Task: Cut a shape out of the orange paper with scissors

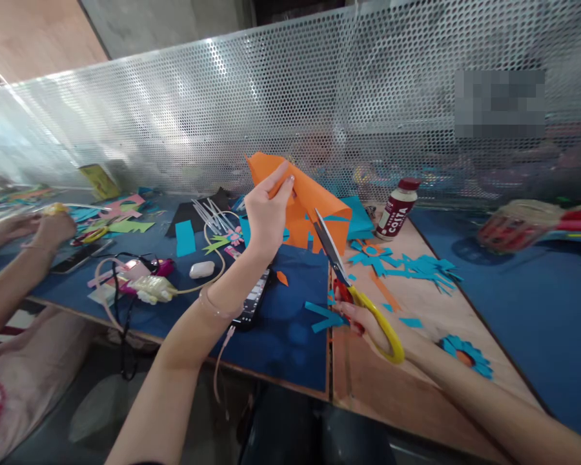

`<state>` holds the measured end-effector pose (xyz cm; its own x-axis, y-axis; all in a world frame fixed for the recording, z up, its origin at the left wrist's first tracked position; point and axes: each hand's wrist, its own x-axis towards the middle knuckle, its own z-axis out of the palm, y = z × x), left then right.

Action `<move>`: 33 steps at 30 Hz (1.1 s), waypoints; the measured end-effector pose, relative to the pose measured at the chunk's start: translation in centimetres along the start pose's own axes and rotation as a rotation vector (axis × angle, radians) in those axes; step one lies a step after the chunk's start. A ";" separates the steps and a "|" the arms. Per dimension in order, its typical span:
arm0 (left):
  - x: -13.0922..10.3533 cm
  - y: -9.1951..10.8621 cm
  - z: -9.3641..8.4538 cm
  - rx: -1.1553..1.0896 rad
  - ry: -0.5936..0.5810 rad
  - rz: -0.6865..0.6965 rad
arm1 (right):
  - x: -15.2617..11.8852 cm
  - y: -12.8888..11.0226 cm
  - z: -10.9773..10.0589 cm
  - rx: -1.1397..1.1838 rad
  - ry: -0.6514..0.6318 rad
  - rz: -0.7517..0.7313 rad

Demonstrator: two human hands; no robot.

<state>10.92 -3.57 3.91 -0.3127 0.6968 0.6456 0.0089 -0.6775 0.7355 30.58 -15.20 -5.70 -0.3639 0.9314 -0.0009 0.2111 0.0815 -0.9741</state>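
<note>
A large orange paper (314, 194) is held up above the table by my left hand (267, 210), its fingers pinching the sheet near the upper middle. The paper's lower edge has notches cut from it. My right hand (363, 321) is wrapped round the red and yellow handles of a pair of scissors (336, 258). The blades point up and to the left, close to the paper's lower right part; whether they touch it is not clear. Blue paper strips (323, 316) lie just left of my right hand. A small orange scrap (282, 278) rests below the sheet.
A dark red bottle (397, 210) stands behind blue cut pieces (428, 268). A blue paper flower (466, 356) lies at the right. Nearer the left are a phone (254, 300), a white earbud case (202, 269) and cables. Another person's hands (53, 226) work at far left. A perforated metal screen (290, 97) stands behind.
</note>
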 end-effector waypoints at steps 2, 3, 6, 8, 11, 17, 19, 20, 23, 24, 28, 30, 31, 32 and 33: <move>-0.3 -0.1 0.2 0.045 -0.011 0.024 | 0.1 -0.1 0.0 -0.014 0.023 -0.002; -0.5 -0.1 0.3 0.071 -0.020 0.029 | 0.1 -0.2 0.0 -0.024 0.033 -0.006; -1.1 -0.4 0.6 0.139 -0.051 0.056 | 0.2 -0.5 0.0 -0.028 0.055 -0.020; -1.3 -0.6 0.7 0.175 -0.065 0.087 | 0.3 -0.6 0.0 -0.025 0.057 -0.021; -1.5 -0.7 0.8 0.217 -0.063 0.128 | 0.3 -0.7 0.1 -0.023 0.057 -0.013; -1.8 -0.1 0.8 0.260 -0.042 0.112 | 0.3 -0.8 0.2 -0.036 0.075 -0.010; -2.0 0.1 0.8 0.273 -0.039 0.110 | 0.3 -0.6 0.1 -0.041 0.077 0.001; -2.1 0.2 0.8 0.282 -0.038 0.110 | 0.4 -0.5 0.1 -0.041 0.079 0.010; -2.3 0.0 1.0 0.292 -0.046 0.100 | 0.3 -0.1 0.0 -0.037 0.087 0.031; -2.3 0.0 1.0 0.287 -0.049 0.099 | 0.3 -0.1 0.0 -0.036 0.089 0.035; -2.4 -0.1 1.1 0.284 -0.053 0.125 | 0.1 -0.5 0.1 -0.016 0.087 0.030; -2.4 -0.1 1.1 0.297 -0.053 0.138 | 0.2 -0.6 0.1 -0.014 0.087 0.024; -2.4 -0.1 1.1 0.304 -0.054 0.140 | 0.2 -0.7 0.2 -0.018 0.090 0.022; -2.4 -0.1 1.1 0.310 -0.054 0.139 | 0.2 -0.8 0.2 -0.024 0.094 0.021; -2.5 -0.2 1.1 0.314 -0.058 0.134 | 0.2 -0.8 0.2 -0.028 0.096 0.019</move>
<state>12.69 -4.92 2.43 -0.2345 0.6252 0.7444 0.3405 -0.6644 0.6653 30.17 -15.15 -4.93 -0.2709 0.9626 0.0038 0.2433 0.0723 -0.9672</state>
